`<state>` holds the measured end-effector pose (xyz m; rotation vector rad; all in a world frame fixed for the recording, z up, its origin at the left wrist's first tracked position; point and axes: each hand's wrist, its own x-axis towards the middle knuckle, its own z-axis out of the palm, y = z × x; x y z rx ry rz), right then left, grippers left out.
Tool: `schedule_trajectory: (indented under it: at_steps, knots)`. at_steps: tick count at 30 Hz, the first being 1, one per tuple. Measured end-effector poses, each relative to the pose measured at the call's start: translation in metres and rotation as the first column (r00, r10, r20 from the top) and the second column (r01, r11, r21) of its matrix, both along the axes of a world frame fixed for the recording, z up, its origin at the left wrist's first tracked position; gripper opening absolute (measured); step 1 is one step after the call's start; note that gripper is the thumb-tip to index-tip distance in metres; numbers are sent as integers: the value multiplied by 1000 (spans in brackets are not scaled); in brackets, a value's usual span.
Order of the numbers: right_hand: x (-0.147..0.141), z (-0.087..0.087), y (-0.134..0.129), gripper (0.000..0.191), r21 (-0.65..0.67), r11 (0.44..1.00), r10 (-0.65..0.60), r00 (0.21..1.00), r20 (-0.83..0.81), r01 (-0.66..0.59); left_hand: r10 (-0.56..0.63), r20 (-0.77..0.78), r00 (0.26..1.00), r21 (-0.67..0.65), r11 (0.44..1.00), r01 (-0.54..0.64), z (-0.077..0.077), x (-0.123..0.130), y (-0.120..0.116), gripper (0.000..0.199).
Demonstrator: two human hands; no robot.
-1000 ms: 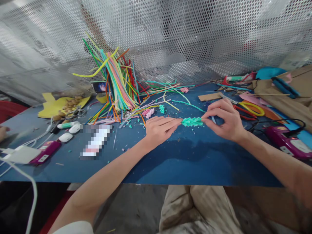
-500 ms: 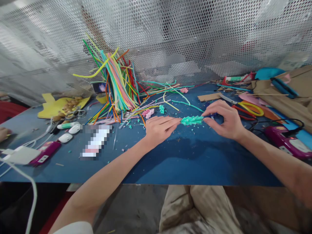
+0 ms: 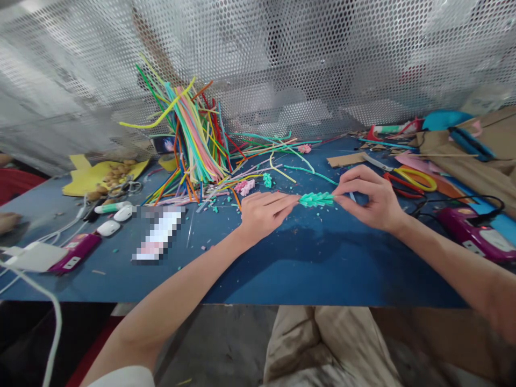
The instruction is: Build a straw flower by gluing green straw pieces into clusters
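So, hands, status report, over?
Left hand, right hand pinching opposite ends of spiky mint-green fuzzy piece. Yellow-handled metal scissors beside right hand, apparently not blocking.

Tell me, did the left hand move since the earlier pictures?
No, not that I can see. The left hand is in the same spot, just on the near side of the small pink pieces on the blue table.

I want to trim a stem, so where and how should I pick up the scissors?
Take the scissors by the yellow handle and red handle, coming in from the right with your right hand. The loops face that side, while the blade points left and away. I'd reach from above, since a black cord seems close by.
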<state>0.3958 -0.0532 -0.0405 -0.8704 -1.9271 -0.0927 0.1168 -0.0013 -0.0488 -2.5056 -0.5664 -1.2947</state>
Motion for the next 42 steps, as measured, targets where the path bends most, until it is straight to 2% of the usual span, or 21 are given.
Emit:
schedule_trajectory:
  at_steps: [8, 12, 15, 19, 26, 33, 36, 38, 40, 42]
  knots:
    - [-3, 2, -2, 8, -1, 1000, 5, 1000, -5, -5, 12, -6, 1000, 6, 1000, -12, 0, 0, -1, 14]
    - [-1, 6, -3, 5, -2, 1000, -25, 992, -121, 25, 7, 10, 1000, -19, 1000, -7, -1, -1, 1, 15]
    - [0, 8, -2, 12, -85, 996, -34, 989, -147, 22, 19, 10, 1000, -28, 999, -18, -2, -3, 2, 18]
    - [-3, 6, 0, 8, -192, 980, 24, 995, -93, -42, 32, 2, 999, -2, 999, -32, -1, -4, 3, 20]
    - [-10, 1, 1, 6, -225, 972, 32, 985, -170, -70, 41, -10, 999, 33, 999, -41, 1, -2, 1, 15]
    - [-4, -7, 7, 9, -256, 962, 14, 959, -283, -90, 33, 0, 999, -3, 999, -33, -1, -1, 2, 14]
    - [1, -8, 12, 13, -217, 976, -66, 913, -402, -25, 36, 0, 999, -16, 999, -36, -1, 0, 2, 14]
    - [3, -6, 13, 12, -137, 990, -98, 888, -450, 40, 48, -8, 999, -22, 999, -48, -1, 0, 3, 13]
    - [3, -3, 13, 8, -42, 992, -123, 898, -423, 116, 55, -34, 998, -27, 998, -56, -2, 1, 3, 13]
    - [2, 1, 10, 3, 28, 986, -146, 940, -309, 163, 55, -84, 995, -27, 998, -58, -3, 3, 3, 15]
